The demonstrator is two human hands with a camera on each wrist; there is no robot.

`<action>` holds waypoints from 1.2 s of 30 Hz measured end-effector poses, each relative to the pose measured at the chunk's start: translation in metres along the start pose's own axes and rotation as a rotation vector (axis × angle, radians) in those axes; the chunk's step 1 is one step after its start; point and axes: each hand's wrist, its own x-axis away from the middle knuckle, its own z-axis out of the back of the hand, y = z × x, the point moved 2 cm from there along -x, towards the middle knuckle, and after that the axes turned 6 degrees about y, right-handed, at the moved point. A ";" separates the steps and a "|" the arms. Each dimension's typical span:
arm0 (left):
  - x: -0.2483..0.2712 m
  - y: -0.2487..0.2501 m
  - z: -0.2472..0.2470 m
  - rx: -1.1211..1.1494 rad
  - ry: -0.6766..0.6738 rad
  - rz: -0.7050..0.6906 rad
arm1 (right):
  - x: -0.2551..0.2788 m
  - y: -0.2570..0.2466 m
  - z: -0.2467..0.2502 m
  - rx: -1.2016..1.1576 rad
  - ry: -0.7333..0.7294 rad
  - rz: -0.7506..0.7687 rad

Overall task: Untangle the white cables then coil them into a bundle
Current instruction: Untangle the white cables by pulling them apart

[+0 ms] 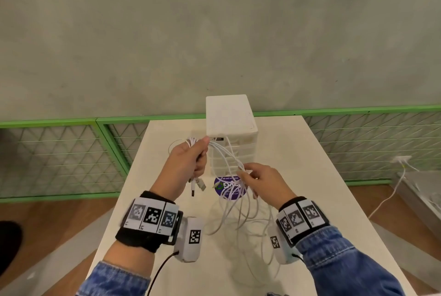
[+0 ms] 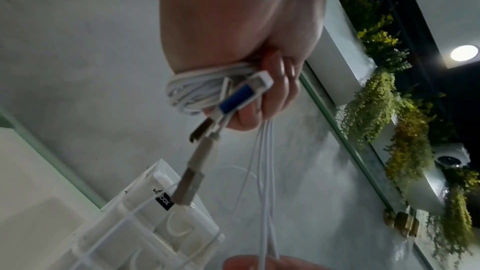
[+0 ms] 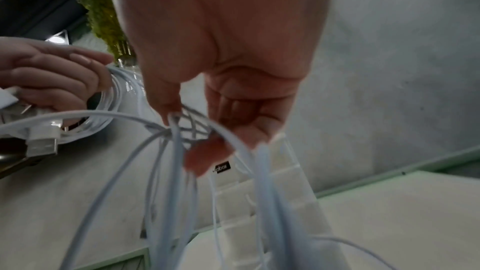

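Wall: a grey-green plaster wall [image 1: 214, 21] stood behind the table, with a green-framed wire-mesh fence [image 1: 55, 152] along its base.
Table: a long cream-white table [image 1: 298, 176] carried the drawer unit and a round purple sticker [image 1: 230, 188].
Drawer unit: a tall white plastic drawer unit [image 1: 230, 117] stood upright at the far end of the table, just behind both hands.
White cables: the thin white cables [image 1: 229, 159] ran from the left hand across to the right hand, then hung in loose loops [image 1: 238, 214] down to the table surface.
Coil: several turns of cable [image 2: 197, 91] were wrapped together at the left hand.
Left hand: the left hand [image 1: 188, 159] was raised above the table, fingers [image 2: 275, 89] clenched around the coil; USB plugs [image 1: 198, 186] dangled below it.
Right hand: the right hand [image 1: 265, 181] was held slightly lower, to the right, thumb and fingers [image 3: 205, 155] curled around a cluster of crossed strands.
Wrist units: black bands with square-patterned markers [image 1: 152, 217] sat on both wrists.
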 end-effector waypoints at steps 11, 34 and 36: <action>0.003 -0.006 0.008 -0.170 0.173 -0.136 | 0.009 0.002 0.004 -0.456 0.051 0.035; 0.004 -0.021 -0.024 -0.440 0.142 -0.200 | 0.003 -0.023 0.017 -0.741 0.122 0.031; 0.007 -0.018 -0.027 -0.400 0.088 -0.196 | 0.004 -0.026 0.016 -0.787 0.109 0.020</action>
